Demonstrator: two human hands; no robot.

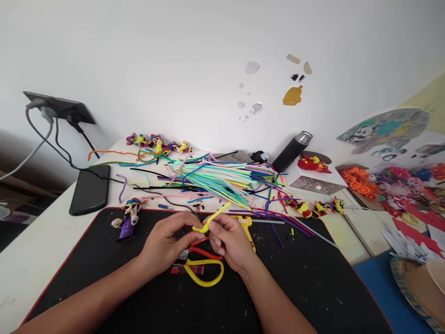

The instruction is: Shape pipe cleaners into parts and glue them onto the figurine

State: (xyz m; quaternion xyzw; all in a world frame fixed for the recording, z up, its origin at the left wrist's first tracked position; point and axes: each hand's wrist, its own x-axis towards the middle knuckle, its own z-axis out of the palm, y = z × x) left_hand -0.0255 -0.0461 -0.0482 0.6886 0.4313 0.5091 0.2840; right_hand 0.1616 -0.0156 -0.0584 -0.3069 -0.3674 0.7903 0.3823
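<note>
Between my two hands is a yellow pipe cleaner (219,213), bent at its lower end, with its straight part slanting up to the right. My left hand (170,239) pinches the bent end between thumb and fingertips. My right hand (231,239) grips the same piece near the bend, its fingers curled. Below the hands lie scissors with one yellow and one red handle (205,284), their blades partly hidden by my left hand. Behind my right hand a yellow glue gun (247,225) shows in part. A purple pipe-cleaner figure (127,225) lies on the black mat (139,304) to the left.
A large heap of colourful pipe cleaners (215,178) spreads along the back of the table. On the left is a black phone (90,190); a dark flask (290,153) leans against the wall. More small figures (306,207) lie at right, and cables (66,148) cross the left side.
</note>
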